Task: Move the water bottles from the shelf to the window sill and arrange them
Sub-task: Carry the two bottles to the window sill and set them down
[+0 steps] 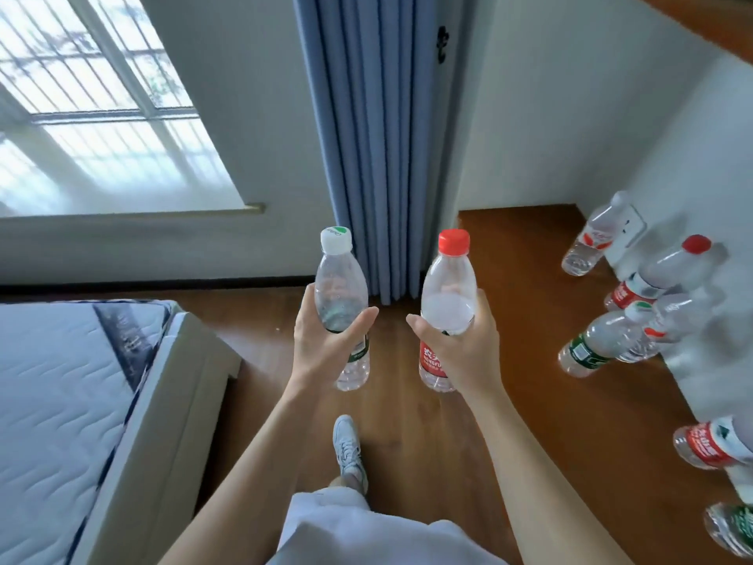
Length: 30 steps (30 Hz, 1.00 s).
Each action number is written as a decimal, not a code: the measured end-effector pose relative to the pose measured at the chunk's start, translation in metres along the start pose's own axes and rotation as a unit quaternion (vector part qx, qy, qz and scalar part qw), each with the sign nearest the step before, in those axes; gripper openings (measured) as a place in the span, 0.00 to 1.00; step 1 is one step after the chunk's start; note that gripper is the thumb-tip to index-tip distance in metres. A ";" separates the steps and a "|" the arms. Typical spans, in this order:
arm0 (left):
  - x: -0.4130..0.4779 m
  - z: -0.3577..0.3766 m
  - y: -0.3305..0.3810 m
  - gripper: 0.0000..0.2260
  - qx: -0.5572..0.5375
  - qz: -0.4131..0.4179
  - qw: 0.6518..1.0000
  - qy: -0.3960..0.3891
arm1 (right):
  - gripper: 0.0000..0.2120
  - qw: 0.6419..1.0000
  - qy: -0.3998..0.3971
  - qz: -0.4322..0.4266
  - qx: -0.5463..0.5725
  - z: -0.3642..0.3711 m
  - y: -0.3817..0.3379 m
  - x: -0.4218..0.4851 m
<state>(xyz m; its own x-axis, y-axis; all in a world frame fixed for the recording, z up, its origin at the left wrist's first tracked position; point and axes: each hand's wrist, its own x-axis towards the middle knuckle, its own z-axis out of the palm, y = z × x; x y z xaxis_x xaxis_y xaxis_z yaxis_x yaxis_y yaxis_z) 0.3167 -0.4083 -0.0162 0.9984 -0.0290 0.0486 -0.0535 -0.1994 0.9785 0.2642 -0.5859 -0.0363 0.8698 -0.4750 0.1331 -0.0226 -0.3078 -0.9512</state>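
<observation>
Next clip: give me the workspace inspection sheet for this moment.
Surface: wooden shelf at right; window sill ahead left.
Job's things: white-capped bottle and red-capped bottle held upright; more bottles stand on the shelf.
Clutter: nothing seen.
Hands: left hand grips the white-capped bottle, right hand the red-capped one.
Cables: nothing seen; wall socket by the shelf.
Surroundings: blue curtain, mattress at left, wooden floor.

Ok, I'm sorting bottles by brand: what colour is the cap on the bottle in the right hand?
Red; the cap shows clearly in the head view.
</observation>
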 end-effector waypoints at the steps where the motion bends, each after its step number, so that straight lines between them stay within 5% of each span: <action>1: 0.003 -0.011 -0.004 0.20 0.000 -0.004 1.000 0.015 | 0.30 1.000 -0.015 -0.002 0.003 0.011 -0.002 0.002; 10: 0.057 -0.078 -0.039 0.19 0.003 -0.011 0.995 0.096 | 0.25 0.995 -0.101 -0.006 0.019 0.115 -0.010 0.047; 30: 0.326 -0.236 -0.080 0.18 -0.010 -0.011 0.983 0.181 | 0.29 0.980 -0.197 -0.013 0.030 0.395 -0.084 0.245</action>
<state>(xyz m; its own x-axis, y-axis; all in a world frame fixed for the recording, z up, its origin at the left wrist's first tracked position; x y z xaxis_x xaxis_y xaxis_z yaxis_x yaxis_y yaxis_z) 0.6505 -0.1703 -0.0310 0.9408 0.3265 0.0915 -0.0343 -0.1768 0.9836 0.6737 -0.3509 -0.0340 0.9928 -0.1078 0.0512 0.0215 -0.2608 -0.9652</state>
